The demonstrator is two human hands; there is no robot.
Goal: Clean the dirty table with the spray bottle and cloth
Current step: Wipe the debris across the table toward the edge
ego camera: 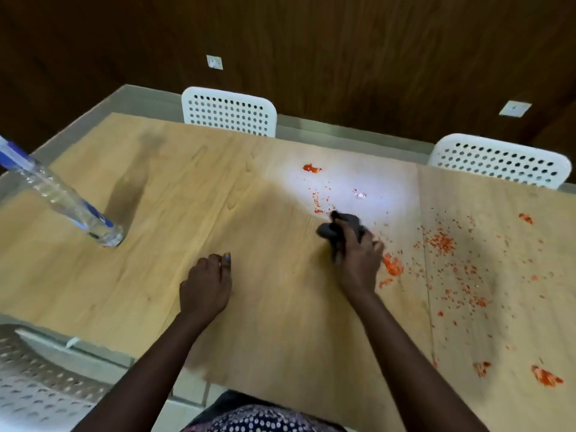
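patterned clothing (265,416) at the bottom edge is closest to the camera, with both bare forearms reaching out over the bench (156,275). left hand (207,286) hangs over or rests on the wood just left of centre, fingers loosely curled, grip holding nothing. right hand (358,260) has its grip clenched round a bunched dark grey cloth (341,227), which sits on the bench at the left edge of the mess, blurred, so likely mid-wipe. spray bottle (62,201), clear with a blue label and blue top, stands on the far left of the bench, well apart from both hands, untouched right now.

progress, my read: early to middle. left half of the bench shows bare wood with no red on it; can't tell if it was ever dirty. red sauce-like smears and crumbs (442,241) cover the right half: a blob at the far middle (311,168), a thick smear just beside the right hand (393,265), a wide scatter to the right, two more smears near the front right edge (547,376). a bright glare patch lies behind the cloth; can't tell if that is wet spray or just light.

left to do: nearly all the visible red, meaning wiping across the right half and probably more spraying over there.

white perforated chairs (229,110) stand at the far side, another at the near left corner (37,385).
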